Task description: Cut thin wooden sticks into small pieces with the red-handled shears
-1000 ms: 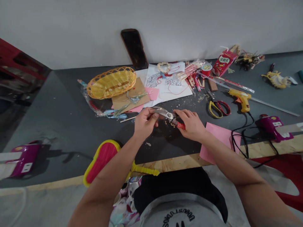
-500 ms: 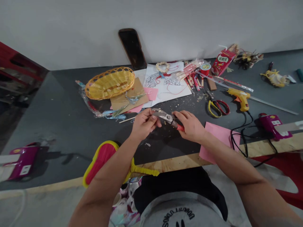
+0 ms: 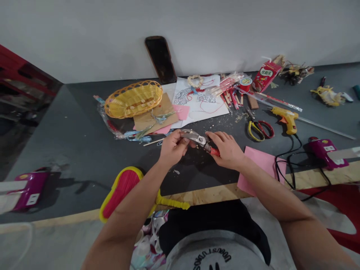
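Note:
My right hand [image 3: 228,150] is wrapped round the red handles of a pair of pruning shears [image 3: 200,140], held above the dark tabletop with the curved blades pointing left. At the blade end, my left hand [image 3: 173,148] is closed with thumb and fingers pinched together. Whatever sits in that pinch is too small or too covered to make out. A thin wooden stick [image 3: 153,142] lies just left of the left hand. Below the left forearm, and partly covered by it, is a red and yellow paddle-shaped object [image 3: 123,189].
Behind the hands are a yellow basket [image 3: 132,99], printed paper [image 3: 208,108] and a leaning phone [image 3: 161,60]. To the right lie scissors [image 3: 260,129], a yellow glue gun [image 3: 287,118] with a loose black cord, and pink paper [image 3: 261,165]. Purple devices [image 3: 327,152] sit at both sides.
The whole view has shifted slightly to the right. Both hands keep their hold near the shears, with the left fingers curled slightly closer beneath the blades.

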`<move>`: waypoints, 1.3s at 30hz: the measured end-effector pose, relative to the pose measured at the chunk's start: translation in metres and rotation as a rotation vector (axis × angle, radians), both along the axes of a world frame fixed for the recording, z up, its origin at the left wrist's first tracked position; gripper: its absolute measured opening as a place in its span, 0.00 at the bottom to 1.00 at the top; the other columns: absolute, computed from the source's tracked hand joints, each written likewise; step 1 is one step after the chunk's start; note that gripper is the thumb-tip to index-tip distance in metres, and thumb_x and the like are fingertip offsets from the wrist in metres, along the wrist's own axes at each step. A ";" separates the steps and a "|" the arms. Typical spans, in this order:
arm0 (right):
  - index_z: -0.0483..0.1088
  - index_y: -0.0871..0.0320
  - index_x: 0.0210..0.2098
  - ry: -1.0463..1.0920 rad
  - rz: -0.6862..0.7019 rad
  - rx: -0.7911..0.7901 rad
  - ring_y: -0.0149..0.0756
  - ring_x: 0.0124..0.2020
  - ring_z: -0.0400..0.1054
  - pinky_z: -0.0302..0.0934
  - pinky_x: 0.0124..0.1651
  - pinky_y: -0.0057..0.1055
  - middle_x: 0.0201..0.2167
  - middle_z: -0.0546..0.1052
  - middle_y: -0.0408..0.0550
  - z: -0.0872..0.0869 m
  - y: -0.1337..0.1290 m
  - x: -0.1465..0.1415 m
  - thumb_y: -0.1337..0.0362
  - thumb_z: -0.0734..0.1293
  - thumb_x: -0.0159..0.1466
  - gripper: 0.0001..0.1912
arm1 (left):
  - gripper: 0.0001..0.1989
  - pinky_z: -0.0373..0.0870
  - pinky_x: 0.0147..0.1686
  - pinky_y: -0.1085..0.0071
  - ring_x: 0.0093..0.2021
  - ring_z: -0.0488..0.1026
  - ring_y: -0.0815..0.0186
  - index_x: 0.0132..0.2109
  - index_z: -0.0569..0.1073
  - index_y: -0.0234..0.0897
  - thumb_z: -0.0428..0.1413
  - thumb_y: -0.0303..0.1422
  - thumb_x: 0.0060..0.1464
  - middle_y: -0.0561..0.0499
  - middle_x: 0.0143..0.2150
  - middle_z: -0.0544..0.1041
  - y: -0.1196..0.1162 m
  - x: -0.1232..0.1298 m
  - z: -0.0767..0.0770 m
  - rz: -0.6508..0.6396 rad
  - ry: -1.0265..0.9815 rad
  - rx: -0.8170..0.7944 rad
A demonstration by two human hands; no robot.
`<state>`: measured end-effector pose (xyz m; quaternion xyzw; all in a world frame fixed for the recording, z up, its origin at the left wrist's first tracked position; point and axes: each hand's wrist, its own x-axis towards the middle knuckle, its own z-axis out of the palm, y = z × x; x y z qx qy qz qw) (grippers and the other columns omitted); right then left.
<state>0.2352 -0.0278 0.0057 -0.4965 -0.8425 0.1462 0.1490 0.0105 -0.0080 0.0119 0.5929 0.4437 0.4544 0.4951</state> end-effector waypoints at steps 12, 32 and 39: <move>0.62 0.61 0.61 0.005 -0.007 -0.041 0.50 0.50 0.68 0.63 0.54 0.46 0.51 0.73 0.58 0.000 -0.003 -0.003 0.69 0.62 0.58 0.30 | 0.20 0.49 0.11 0.77 0.12 0.57 0.77 0.36 0.73 0.35 0.65 0.48 0.51 0.51 0.22 0.77 0.002 0.001 -0.003 -0.044 -0.142 -0.147; 0.58 0.57 0.66 0.026 0.010 0.022 0.53 0.57 0.65 0.59 0.55 0.49 0.57 0.72 0.59 -0.001 0.001 0.003 0.67 0.64 0.59 0.35 | 0.16 0.56 0.15 0.76 0.14 0.62 0.75 0.36 0.73 0.35 0.61 0.44 0.57 0.49 0.26 0.79 0.000 -0.002 0.003 -0.060 -0.022 -0.020; 0.58 0.58 0.66 0.051 0.066 0.001 0.53 0.57 0.64 0.59 0.55 0.48 0.56 0.71 0.59 0.000 0.003 0.006 0.67 0.63 0.59 0.35 | 0.20 0.47 0.10 0.78 0.10 0.54 0.77 0.34 0.72 0.35 0.68 0.46 0.48 0.51 0.20 0.76 0.005 -0.004 0.002 -0.182 -0.246 -0.297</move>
